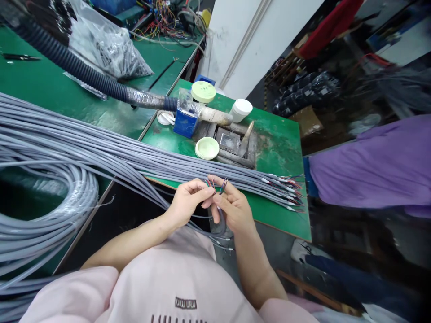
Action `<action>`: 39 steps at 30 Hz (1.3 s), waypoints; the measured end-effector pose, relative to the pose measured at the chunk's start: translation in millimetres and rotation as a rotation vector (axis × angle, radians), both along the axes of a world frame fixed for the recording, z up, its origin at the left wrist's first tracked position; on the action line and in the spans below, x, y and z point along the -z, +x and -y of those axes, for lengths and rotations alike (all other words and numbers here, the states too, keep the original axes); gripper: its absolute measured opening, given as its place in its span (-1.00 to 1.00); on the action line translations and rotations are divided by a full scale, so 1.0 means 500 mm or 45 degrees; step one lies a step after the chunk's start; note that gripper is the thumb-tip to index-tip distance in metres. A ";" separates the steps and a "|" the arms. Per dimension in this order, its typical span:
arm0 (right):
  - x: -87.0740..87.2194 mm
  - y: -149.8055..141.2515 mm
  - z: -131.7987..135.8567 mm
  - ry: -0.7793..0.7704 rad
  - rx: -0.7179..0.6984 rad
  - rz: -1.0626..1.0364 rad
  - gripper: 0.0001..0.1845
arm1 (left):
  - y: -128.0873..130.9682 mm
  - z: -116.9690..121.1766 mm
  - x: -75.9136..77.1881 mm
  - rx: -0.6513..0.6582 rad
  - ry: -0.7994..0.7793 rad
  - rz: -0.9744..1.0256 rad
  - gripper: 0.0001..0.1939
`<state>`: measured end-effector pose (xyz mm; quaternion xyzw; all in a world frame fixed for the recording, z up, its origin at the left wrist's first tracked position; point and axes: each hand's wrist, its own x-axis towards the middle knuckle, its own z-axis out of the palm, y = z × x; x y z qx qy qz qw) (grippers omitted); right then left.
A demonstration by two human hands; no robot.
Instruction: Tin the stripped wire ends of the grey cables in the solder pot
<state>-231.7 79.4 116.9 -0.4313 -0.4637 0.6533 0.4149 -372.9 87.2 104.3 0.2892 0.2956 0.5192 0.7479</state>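
My left hand (188,199) and my right hand (232,206) meet in front of my chest, at the near edge of the green bench. Thin coloured wires (211,183), red and green among them, stick up from my left hand's pinched fingertips. Between the thumb and fingers of my right hand are dark blue wires (223,185). They appear to be the stripped end of a grey cable (220,228), which hangs below the hands. Just beyond lies a thick bundle of grey cables (175,161), their stripped wire ends (294,193) fanned out at the right.
On the bench (276,139) stand a square solder pot (230,139), a pale green dish (207,148), a white tub (241,110) and a blue box (185,123). A corrugated hose (101,80) crosses from the left. Coiled cables (77,197) lie left. A person's purple garment (370,161) is at right.
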 end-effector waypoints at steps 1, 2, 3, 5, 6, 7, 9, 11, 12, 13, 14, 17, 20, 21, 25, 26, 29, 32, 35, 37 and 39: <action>0.000 -0.001 0.000 -0.002 0.001 -0.003 -0.48 | 0.000 0.000 0.000 -0.002 0.002 -0.001 -0.72; 0.000 -0.002 0.000 -0.004 0.001 -0.007 -0.48 | 0.000 0.001 0.001 -0.006 0.002 -0.005 -0.71; 0.000 -0.003 0.000 -0.006 0.003 -0.009 -0.48 | 0.000 0.001 0.002 -0.012 0.002 -0.009 -0.71; 0.001 -0.005 -0.001 -0.007 0.005 -0.012 -0.48 | 0.001 0.001 0.004 -0.020 0.003 -0.014 -0.71; 0.001 -0.006 -0.001 -0.005 0.005 -0.013 -0.48 | 0.000 0.001 0.006 -0.023 0.005 -0.013 -0.71; 0.002 -0.007 -0.001 -0.003 0.006 -0.013 -0.47 | 0.000 0.001 0.007 -0.027 0.007 -0.010 -0.71; 0.003 -0.008 -0.001 -0.007 0.015 -0.001 -0.44 | 0.001 0.000 0.009 -0.035 0.011 -0.005 -0.70; 0.003 -0.008 -0.001 -0.021 0.024 0.011 -0.43 | 0.001 0.000 0.008 -0.045 0.004 -0.005 -0.69; 0.004 -0.007 0.000 -0.027 0.028 0.014 -0.43 | 0.002 0.000 0.008 -0.045 -0.006 -0.006 -0.69; 0.004 -0.007 0.000 -0.029 0.030 0.015 -0.43 | 0.002 0.000 0.007 -0.040 -0.021 -0.008 -0.68; 0.004 -0.007 0.001 -0.030 0.030 0.017 -0.43 | 0.003 -0.001 0.006 -0.032 -0.041 -0.009 -0.68; 0.005 -0.005 0.003 -0.025 0.035 0.024 -0.43 | 0.004 -0.002 0.004 -0.007 -0.107 -0.002 -0.66; 0.007 -0.004 0.005 -0.022 0.036 -0.003 -0.44 | 0.005 -0.003 0.004 0.007 -0.142 0.020 -0.65; 0.007 -0.004 0.005 -0.021 0.037 -0.008 -0.45 | 0.005 -0.003 0.005 0.010 -0.143 0.022 -0.65; 0.006 -0.006 0.004 0.002 0.072 0.059 -0.54 | 0.006 -0.003 0.007 -0.014 -0.112 0.018 -0.68; 0.004 -0.008 0.003 0.016 0.093 0.092 -0.60 | 0.007 -0.003 0.008 -0.035 -0.102 0.012 -0.69; -0.001 -0.012 0.003 0.074 0.166 0.205 -0.75 | 0.009 -0.006 0.009 -0.127 -0.100 -0.023 -0.71; -0.004 -0.014 0.003 0.127 0.225 0.294 -0.78 | 0.011 -0.009 0.011 -0.190 -0.131 -0.071 -0.70; -0.003 -0.014 0.003 0.146 0.277 0.338 -0.78 | 0.013 -0.011 0.013 -0.196 -0.135 -0.099 -0.69; -0.002 -0.015 0.002 0.152 0.301 0.339 -0.79 | 0.014 -0.011 0.015 -0.200 -0.130 -0.106 -0.69; -0.001 -0.015 0.001 0.155 0.315 0.333 -0.80 | 0.015 -0.010 0.017 -0.203 -0.121 -0.117 -0.69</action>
